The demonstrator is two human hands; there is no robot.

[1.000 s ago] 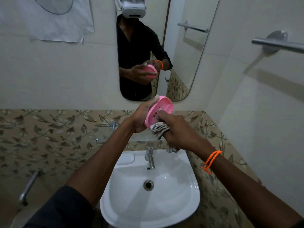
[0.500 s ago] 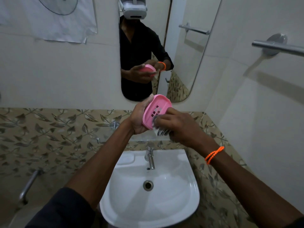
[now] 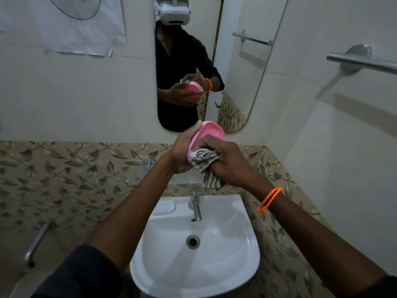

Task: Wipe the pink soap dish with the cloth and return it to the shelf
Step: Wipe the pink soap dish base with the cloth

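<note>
My left hand (image 3: 182,152) grips the pink soap dish (image 3: 209,132) from its left side and holds it tilted on edge above the basin. Gripped in my right hand (image 3: 229,161), a grey and white striped cloth (image 3: 203,158) is pressed against the lower part of the dish. A tail of the cloth hangs down under that hand. The dish's slotted inside is mostly hidden by my right hand and the cloth. No shelf can be made out clearly.
A white wash basin (image 3: 225,274) with a chrome tap (image 3: 196,206) sits directly below my hands. A mirror (image 3: 236,82) hangs on the wall ahead. A chrome towel bar (image 3: 361,61) juts from the right wall. Leaf-patterned tiles run behind the basin.
My right hand has slid the cloth from the middle of the dish down to its lower edge. The dish has turned, so its slots no longer show.
</note>
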